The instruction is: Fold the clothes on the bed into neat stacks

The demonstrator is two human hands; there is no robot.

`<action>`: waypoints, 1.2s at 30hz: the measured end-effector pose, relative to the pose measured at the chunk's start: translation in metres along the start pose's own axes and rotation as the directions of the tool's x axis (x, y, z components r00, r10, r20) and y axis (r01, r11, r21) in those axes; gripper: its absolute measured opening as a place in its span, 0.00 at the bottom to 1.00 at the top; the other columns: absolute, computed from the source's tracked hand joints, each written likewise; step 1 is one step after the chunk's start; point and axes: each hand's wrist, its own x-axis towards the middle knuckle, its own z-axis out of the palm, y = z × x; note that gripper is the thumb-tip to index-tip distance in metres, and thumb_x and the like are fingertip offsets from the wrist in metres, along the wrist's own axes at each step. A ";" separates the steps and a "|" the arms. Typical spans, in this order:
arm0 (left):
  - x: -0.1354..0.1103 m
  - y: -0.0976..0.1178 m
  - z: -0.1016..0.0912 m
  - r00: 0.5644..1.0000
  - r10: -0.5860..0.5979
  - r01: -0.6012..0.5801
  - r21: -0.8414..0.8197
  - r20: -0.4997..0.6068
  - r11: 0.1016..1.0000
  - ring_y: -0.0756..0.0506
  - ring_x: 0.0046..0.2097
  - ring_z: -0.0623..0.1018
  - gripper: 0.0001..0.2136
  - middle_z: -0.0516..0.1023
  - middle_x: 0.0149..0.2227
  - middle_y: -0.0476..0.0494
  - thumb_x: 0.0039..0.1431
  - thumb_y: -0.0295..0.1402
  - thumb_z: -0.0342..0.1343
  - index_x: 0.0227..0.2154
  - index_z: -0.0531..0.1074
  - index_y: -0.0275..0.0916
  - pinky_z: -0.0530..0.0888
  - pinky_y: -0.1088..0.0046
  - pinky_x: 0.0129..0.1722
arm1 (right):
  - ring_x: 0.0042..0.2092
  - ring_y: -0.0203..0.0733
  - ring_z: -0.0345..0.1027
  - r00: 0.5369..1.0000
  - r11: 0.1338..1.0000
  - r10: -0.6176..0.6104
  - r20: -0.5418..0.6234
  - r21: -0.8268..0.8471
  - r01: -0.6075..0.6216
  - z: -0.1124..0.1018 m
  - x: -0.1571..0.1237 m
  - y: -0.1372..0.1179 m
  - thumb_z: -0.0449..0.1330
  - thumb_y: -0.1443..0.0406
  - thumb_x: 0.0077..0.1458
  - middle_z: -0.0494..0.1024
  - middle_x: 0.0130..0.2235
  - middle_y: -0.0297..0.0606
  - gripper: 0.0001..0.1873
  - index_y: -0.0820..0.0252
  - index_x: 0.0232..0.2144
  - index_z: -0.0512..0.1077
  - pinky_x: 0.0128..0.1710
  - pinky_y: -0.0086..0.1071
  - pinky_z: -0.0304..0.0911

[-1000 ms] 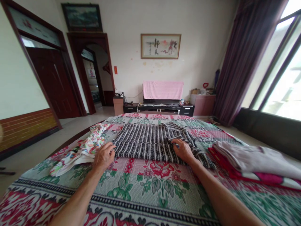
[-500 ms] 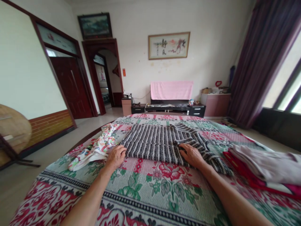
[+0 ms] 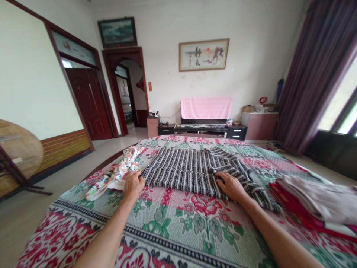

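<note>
A black-and-white striped garment (image 3: pixel 189 169) lies flat on a bed covered by a flowered red and green spread (image 3: pixel 178 223). My left hand (image 3: pixel 133 185) rests at the garment's near left corner, fingers curled on its edge. My right hand (image 3: pixel 232 185) presses on the garment's near right part, fingers closed on a fold of the striped cloth. Both forearms reach out over the spread.
A colourful flowered cloth (image 3: pixel 117 175) lies crumpled left of the striped garment. Pale and red folded fabrics (image 3: pixel 315 203) are piled at the right. A round wooden table (image 3: pixel 16 149) stands at the left, a low cabinet with pink cloth (image 3: pixel 206 111) at the far wall.
The view has swung left and the round table has come into sight. My left hand slid slightly left along the garment's corner; my right hand stays on the striped cloth.
</note>
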 end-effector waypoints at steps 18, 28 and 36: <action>-0.002 0.000 -0.008 0.992 0.025 -0.023 -0.013 0.121 1.000 0.43 0.39 0.76 0.12 0.78 0.33 0.41 0.55 0.33 0.45 0.28 0.75 0.39 0.70 0.69 0.42 | 0.48 0.45 0.70 1.000 1.000 0.003 0.014 0.012 -0.003 0.000 0.000 0.000 0.49 0.62 0.57 0.76 0.47 0.45 0.18 0.62 0.45 0.72 0.51 0.37 0.62; 0.001 0.005 -0.013 0.984 -0.101 0.092 0.065 0.149 0.994 0.45 0.36 0.76 0.14 0.78 0.31 0.43 0.60 0.34 0.44 0.30 0.75 0.39 0.68 0.72 0.37 | 0.47 0.45 0.71 1.000 1.000 0.008 -0.001 -0.003 -0.008 0.002 0.000 0.002 0.49 0.61 0.57 0.77 0.46 0.45 0.18 0.61 0.45 0.72 0.50 0.37 0.62; -0.001 0.011 -0.015 0.992 -0.043 0.036 0.067 0.117 0.997 0.42 0.43 0.76 0.14 0.78 0.39 0.39 0.57 0.31 0.46 0.43 0.73 0.36 0.70 0.68 0.46 | 0.52 0.48 0.67 0.996 0.997 0.053 0.066 -0.053 -0.049 0.004 0.000 0.001 0.47 0.61 0.58 0.74 0.51 0.48 0.21 0.63 0.50 0.70 0.53 0.42 0.59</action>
